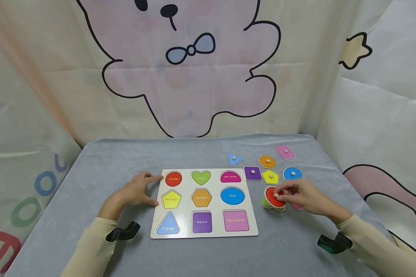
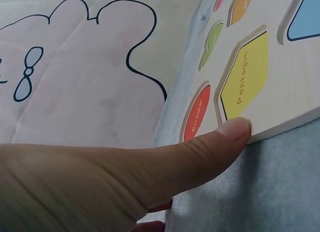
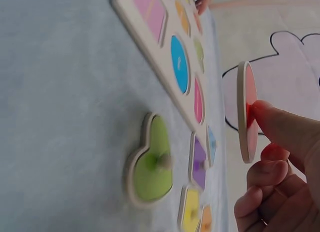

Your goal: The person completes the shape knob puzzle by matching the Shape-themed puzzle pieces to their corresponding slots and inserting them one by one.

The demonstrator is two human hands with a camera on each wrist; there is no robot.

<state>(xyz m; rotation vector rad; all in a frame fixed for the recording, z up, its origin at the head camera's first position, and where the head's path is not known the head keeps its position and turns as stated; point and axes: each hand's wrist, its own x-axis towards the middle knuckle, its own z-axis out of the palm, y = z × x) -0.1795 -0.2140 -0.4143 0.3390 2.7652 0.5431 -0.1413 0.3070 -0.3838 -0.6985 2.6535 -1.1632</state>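
Observation:
My right hand (image 1: 303, 195) pinches a red circular puzzle piece (image 3: 247, 112) by its knob, and the piece is raised above the cloth. Below it lies a green heart piece (image 3: 154, 167) with a wooden knob. A pink piece (image 1: 297, 206) is partly hidden under the same hand. My left hand (image 1: 134, 190) touches the left edge of the white puzzle board (image 1: 187, 206) with index finger and thumb spread. In the left wrist view, the thumb (image 2: 215, 147) rests at the board's rim beside the yellow pentagon recess (image 2: 245, 77). The board's recesses show labelled, coloured shapes.
Right of the board lie loose knobbed pieces: a blue triangle (image 1: 237, 161), purple square (image 1: 255, 177), orange hexagon (image 1: 263, 163), yellow pentagon (image 1: 267, 180), blue oval (image 1: 287, 176) and pink rectangle (image 1: 289, 155). A grey cloth (image 1: 124, 157) covers the table, with printed curtains around it.

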